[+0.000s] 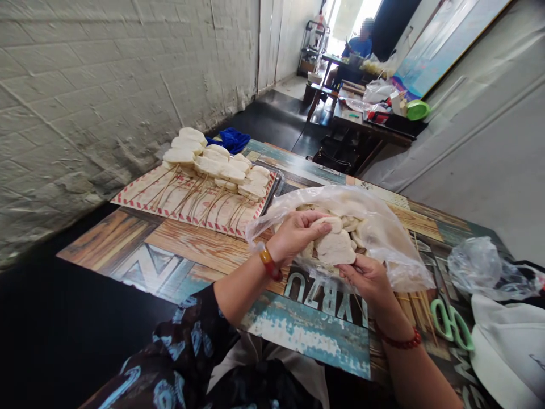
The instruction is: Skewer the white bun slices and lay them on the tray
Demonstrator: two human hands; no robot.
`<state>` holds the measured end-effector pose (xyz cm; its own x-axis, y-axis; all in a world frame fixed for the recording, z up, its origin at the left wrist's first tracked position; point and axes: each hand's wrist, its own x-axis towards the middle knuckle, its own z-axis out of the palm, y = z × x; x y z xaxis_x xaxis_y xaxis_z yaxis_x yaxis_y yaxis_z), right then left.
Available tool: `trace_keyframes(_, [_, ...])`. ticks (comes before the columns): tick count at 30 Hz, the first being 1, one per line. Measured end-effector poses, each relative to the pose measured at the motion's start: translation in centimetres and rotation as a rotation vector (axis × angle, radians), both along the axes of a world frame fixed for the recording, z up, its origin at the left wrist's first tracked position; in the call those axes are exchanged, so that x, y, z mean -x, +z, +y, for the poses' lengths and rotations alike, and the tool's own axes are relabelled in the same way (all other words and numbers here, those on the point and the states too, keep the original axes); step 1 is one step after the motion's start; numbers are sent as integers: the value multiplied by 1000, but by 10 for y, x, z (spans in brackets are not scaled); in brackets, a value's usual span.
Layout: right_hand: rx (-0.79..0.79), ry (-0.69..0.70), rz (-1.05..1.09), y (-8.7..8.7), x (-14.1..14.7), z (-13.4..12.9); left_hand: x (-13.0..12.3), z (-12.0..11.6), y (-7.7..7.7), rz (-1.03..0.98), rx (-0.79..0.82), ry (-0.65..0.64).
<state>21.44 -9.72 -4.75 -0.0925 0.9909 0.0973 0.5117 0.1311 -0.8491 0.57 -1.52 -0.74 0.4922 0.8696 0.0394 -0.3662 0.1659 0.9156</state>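
Note:
In my left hand [300, 234] is a pale, flat, bread-like slice [328, 224], pinched between thumb and fingers. A larger pale slice [335, 247] lies right under it, and the fingers of my right hand [367, 278] are closed on its lower edge. Thin stick ends [360, 302] show below my right hand; whether it grips them I cannot tell. Both hands are over an open clear plastic bag [374, 210] holding more such slices. To the left, skewered slices [221, 165] are piled on a tray lined with red-edged paper [191, 216], their sticks pointing towards me.
Bare wooden skewers [415, 309] lie right of the bag, beside green-handled scissors [452, 325]. A crumpled plastic bag [485, 267] and a white cap [506, 346] are at the right edge. A blue cloth [230, 139] lies behind the tray. Farther back, a person [360, 45] sits by a cluttered table.

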Motion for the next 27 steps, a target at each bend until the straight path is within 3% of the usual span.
trace_keyframes(7, [-30, -24, 16, 8, -1, 2, 8, -8, 18, 99, -185, 32])
trace_keyframes(12, [-52, 21, 74, 9, -7, 0, 9, -12, 21, 114, -222, 28])
trace_keyframes(21, [-80, -8, 52, 14, -1, -3, 9, -14, 23, 93, -182, -3])
trace_keyframes(27, [-49, -2, 10, 18, 4, -5, 4, -10, 12, 40, -103, -1])
